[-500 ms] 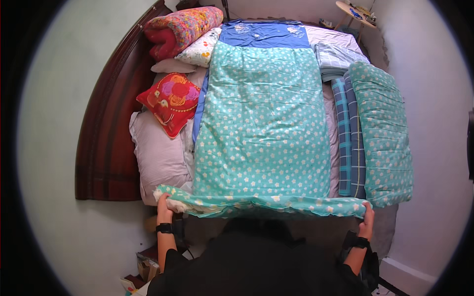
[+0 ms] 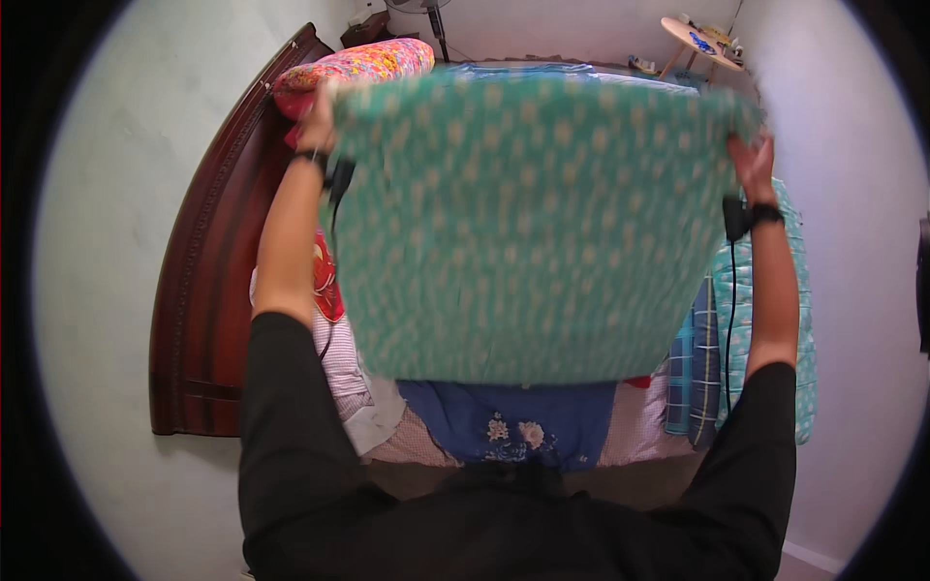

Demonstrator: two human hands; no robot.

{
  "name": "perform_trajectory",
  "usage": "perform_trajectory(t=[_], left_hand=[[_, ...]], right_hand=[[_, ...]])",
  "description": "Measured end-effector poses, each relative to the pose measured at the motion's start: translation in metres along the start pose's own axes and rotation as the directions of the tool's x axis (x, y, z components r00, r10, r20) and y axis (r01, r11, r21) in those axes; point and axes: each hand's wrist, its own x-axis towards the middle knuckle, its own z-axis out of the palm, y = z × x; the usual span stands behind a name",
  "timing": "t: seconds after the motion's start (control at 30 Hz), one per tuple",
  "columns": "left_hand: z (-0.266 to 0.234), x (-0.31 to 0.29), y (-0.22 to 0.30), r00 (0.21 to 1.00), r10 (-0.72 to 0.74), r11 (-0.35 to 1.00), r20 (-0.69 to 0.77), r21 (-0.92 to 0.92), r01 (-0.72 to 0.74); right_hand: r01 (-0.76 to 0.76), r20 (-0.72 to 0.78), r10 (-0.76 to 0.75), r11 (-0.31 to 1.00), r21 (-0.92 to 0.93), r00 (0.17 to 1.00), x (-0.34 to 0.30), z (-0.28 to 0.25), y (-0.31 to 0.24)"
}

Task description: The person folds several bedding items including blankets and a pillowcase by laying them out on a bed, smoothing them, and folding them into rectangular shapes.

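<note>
A teal quilt (image 2: 523, 242) with pale flowers hangs raised over the bed, blurred by motion. My left hand (image 2: 318, 121) grips its upper left corner and my right hand (image 2: 752, 163) its upper right corner. Both arms are stretched out ahead, wide apart. Below the quilt's lower edge, a blue floral cloth (image 2: 504, 412) shows on the near part of the bed. The raised quilt hides the middle of the bed.
A dark wooden headboard (image 2: 208, 261) runs along the left wall. By it lie a rolled floral quilt (image 2: 373, 60) and a red cushion (image 2: 326, 281). Folded plaid bedding (image 2: 693, 358) and another teal quilt (image 2: 790, 290) lie at the right. A small round table (image 2: 683, 37) stands far right.
Both hands have swung up and away from me with the quilt's near edge, lifting it off the bed. The blue floral cloth beneath has come into view at the near side.
</note>
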Motion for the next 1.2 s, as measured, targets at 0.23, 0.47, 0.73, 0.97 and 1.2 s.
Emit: perform_trajectory(t=[0.23, 0.47, 0.73, 0.97, 1.2], left_hand=[[0.161, -0.005, -0.065, 0.883, 0.383, 0.88, 0.271, 0.182, -0.438], [0.009, -0.124, -0.409, 0.834, -0.329, 0.438, 0.443, 0.854, -0.281], [-0.032, -0.269, -0.509, 0.267, -0.933, 0.186, -0.243, 0.312, 0.932], [-0.041, -0.24, -0.597, 0.599, -0.761, 0.648, -0.249, -0.263, 0.715], [-0.009, -0.207, -0.486, 0.786, -0.552, 0.816, -0.279, -0.377, 0.439]], right_hand=[[-0.14, 0.092, 0.214, 0.852, -0.505, 0.972, 0.01, 0.002, 0.154], [-0.788, -0.319, 0.736, 0.463, -0.405, 0.597, -0.2, -0.191, 0.352], [-0.847, -0.669, 0.678, 0.514, 0.136, 0.305, -0.308, -0.28, 0.452], [-0.653, -0.601, 0.581, 0.747, 0.126, 0.549, -0.258, -0.277, 0.499], [-0.474, -0.646, 0.24, 0.854, -0.216, 0.725, -0.201, -0.242, 0.43]])
